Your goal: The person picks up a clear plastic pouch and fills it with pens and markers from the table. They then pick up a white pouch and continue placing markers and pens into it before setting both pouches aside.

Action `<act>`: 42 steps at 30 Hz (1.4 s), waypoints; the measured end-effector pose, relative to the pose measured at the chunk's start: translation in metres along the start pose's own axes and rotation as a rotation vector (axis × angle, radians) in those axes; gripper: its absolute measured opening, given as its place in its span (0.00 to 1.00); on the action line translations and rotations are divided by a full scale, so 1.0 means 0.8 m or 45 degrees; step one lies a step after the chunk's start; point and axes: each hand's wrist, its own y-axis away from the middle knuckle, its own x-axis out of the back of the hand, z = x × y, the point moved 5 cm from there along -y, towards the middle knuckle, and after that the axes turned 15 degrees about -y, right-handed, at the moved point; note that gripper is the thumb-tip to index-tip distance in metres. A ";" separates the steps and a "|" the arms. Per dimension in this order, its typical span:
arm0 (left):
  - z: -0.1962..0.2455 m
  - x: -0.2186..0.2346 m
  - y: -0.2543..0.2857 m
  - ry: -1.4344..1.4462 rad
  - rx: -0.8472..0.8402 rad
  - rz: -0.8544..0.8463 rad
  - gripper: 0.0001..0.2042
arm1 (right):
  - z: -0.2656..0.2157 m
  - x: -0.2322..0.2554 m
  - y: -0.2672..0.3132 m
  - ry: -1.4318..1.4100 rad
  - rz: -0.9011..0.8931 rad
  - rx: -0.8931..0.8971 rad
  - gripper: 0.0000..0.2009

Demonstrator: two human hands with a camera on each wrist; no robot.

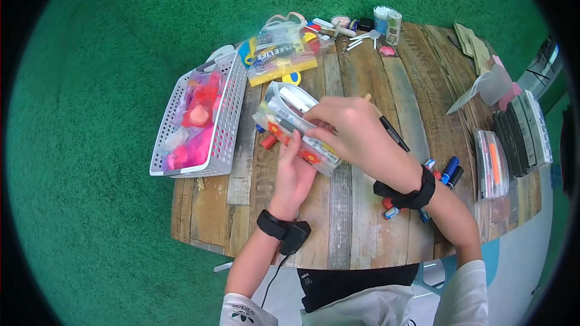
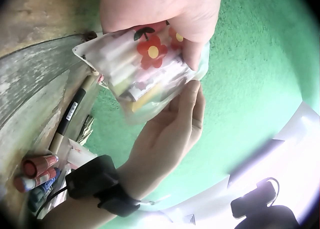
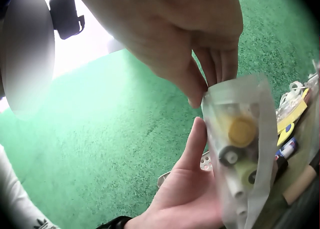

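A clear pouch with red flowers (image 1: 311, 156) is held up over the table, several pens and markers inside. My left hand (image 1: 295, 180) grips it from below, thumb on the flowered front; in the left wrist view that thumb lies beside a red flower on the pouch (image 2: 151, 52). At the pouch's upper edge my right hand (image 1: 353, 130) pinches the rim with thumb and fingers, as the right hand (image 3: 200, 48) also does in the right wrist view. Through the pouch side (image 3: 265, 139) show round marker ends, one of them yellow.
A white basket (image 1: 227, 122) with pink and red packets stands at the left. Behind the pouch lies a yellow-edged clear bag (image 1: 283, 71). Loose markers (image 1: 450, 171) and a black pen (image 1: 394, 133) are right of it. A pen pouch (image 1: 490, 166) stands further right.
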 end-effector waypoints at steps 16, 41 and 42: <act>-0.015 0.026 -0.004 -0.008 0.042 0.149 0.24 | 0.001 -0.018 0.013 0.183 -0.057 -0.108 0.04; 0.053 0.083 0.137 0.573 -0.185 0.149 0.35 | 0.074 0.012 0.003 0.240 -0.654 -0.438 0.09; 0.049 0.082 0.144 0.583 -0.196 0.147 0.35 | 0.075 0.019 0.003 0.249 -0.663 -0.432 0.09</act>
